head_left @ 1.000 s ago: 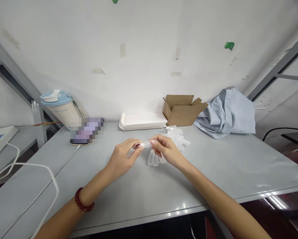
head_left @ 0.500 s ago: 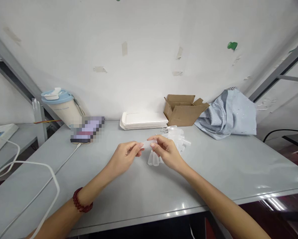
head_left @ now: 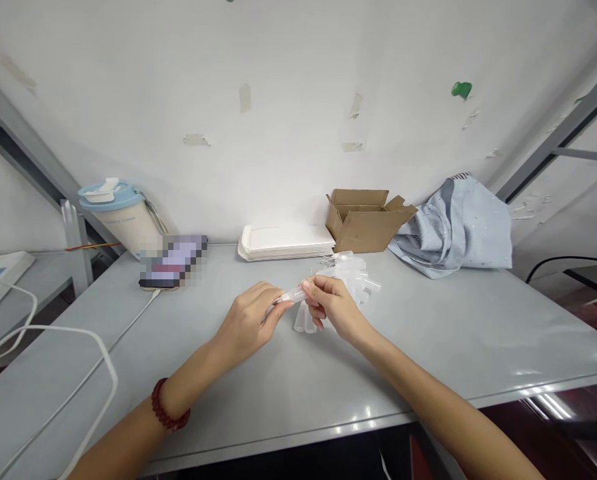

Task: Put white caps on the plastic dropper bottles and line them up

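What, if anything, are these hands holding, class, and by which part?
A small cloudy plastic tube, held by its two ends: left hand at one, right hand at the other.

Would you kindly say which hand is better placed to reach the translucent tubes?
Probably the right hand: it is nearer the translucent tubes than the left hand, though both hold another tube.

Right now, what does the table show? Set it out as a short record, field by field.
Left hand: pinches one end of a translucent tube
Right hand: pinches the tube's other end
Near right hand: loose pile of translucent pieces
Back of table: white stack, open cardboard box, pale blue cloth
Left side: lidded tumbler, phone
Bracelet: dark red, left wrist
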A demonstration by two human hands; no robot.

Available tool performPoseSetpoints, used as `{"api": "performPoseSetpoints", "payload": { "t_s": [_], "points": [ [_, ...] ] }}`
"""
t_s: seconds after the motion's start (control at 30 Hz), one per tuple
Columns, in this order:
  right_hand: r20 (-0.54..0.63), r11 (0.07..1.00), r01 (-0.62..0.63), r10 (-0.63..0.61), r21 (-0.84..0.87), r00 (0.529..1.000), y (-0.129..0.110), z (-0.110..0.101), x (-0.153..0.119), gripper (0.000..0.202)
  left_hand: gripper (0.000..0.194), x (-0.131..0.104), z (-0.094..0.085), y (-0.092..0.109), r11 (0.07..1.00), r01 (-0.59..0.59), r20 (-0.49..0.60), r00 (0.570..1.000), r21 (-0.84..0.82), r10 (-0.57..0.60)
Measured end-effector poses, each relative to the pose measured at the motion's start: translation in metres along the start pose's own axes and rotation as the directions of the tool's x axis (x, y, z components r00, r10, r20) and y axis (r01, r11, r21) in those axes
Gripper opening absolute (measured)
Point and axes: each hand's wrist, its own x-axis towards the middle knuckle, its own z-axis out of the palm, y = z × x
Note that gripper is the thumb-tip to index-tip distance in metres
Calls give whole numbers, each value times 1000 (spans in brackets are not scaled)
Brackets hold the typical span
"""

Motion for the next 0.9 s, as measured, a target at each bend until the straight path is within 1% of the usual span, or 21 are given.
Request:
{"api": "performPoseSetpoints", "payload": {
  "t_s": [0.13, 0.23, 0.3, 0.37, 0.43, 0.5, 0.53, 0.57, 0.6, 0.63, 0.7, 0.77, 0.8, 0.83, 0.9],
  "points": [
    [-8, 998, -65, 65, 16, 998, -2, 0, 0, 40, 11, -2, 1, -2, 985, -130, 20, 991, 112, 129],
    [-12, 994, -103, 104, 26, 995, -4, 1, -1, 41, 9, -1, 1, -4, 962, -204, 38, 979, 179, 201],
    [-14, 992, -123, 123, 23, 992, -4, 1, -1, 42, 9, -1, 2, -5, 954, -226, 45, 974, 198, 221],
    [-22, 992, -124, 124, -1, 992, -3, 0, 0, 42, 10, -2, 4, -6, 961, -209, 51, 978, 179, 203],
    [-41, 994, -84, 82, -73, 996, -1, -1, 0, 40, 11, -2, 4, -7, 985, -131, 51, 991, 112, 126],
    [-56, 976, 12, -24, -218, 998, 1, -1, 0, 35, 12, -1, 3, -6, 1000, 21, 54, 998, 16, -22],
    [-52, 946, 80, -102, -313, 993, 3, -2, 0, 32, 13, 0, 2, -4, 992, 118, 65, 991, -34, -115],
    [-34, 897, 160, -190, -412, 981, 4, -2, 0, 28, 14, 1, 1, -2, 972, 219, 90, 973, -85, -211],
    [4, 829, 246, -282, -502, 959, 5, -3, 0, 25, 17, 2, -1, 1, 940, 315, 124, 946, -136, -299],
    [56, 747, 334, -371, -575, 927, 6, -3, 0, 22, 19, 3, -3, 5, 896, 403, 169, 912, -188, -375],
    [178, 579, 482, -502, -657, 846, 7, -5, -1, 20, 24, 6, -7, 11, 803, 509, 270, 857, -310, -439],
    [269, 451, 562, -562, -693, 782, 8, -7, 0, 20, 26, 8, -9, 16, 717, 576, 342, 815, -393, -468],
    [295, 406, 576, -572, -710, 766, 8, -8, 0, 21, 28, 9, -10, 17, 679, 603, 366, 797, -419, -481],
    [310, 374, 579, -574, -724, 758, 8, -8, 0, 21, 30, 9, -11, 17, 645, 627, 385, 779, -438, -495],
    [314, 355, 571, -568, -740, 760, 8, -10, 1, 21, 34, 10, -12, 16, 585, 665, 416, 747, -464, -519]
  ]
}}
